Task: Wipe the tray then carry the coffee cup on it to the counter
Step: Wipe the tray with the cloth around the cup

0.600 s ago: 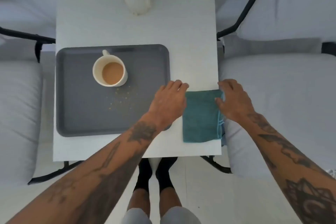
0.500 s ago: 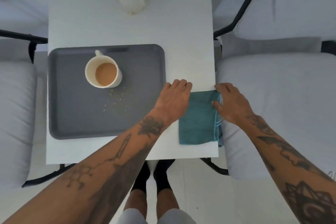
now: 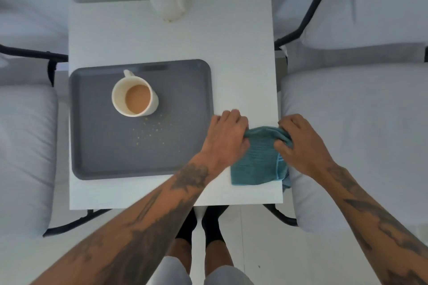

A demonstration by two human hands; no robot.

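Both your hands are bunching the folded teal microfibre cloth (image 3: 257, 159) at the right near corner of the small white square table (image 3: 171, 37): your left hand (image 3: 228, 136) has its fingers curled closed on the cloth's left upper edge, your right hand (image 3: 301, 143) pinches the right upper edge. The dark grey rectangular plastic tray (image 3: 111, 157) lies just left of your left hand, with the cream ceramic mug of milky coffee (image 3: 135, 96) standing on its far left part and pale crumbs (image 3: 152, 129) scattered just near of the mug. The mug looks fairly full, so a wipe that sweeps too far could knock it and slop coffee over the tray. Part of the cloth hangs over the table edge; a loose grip could drop it
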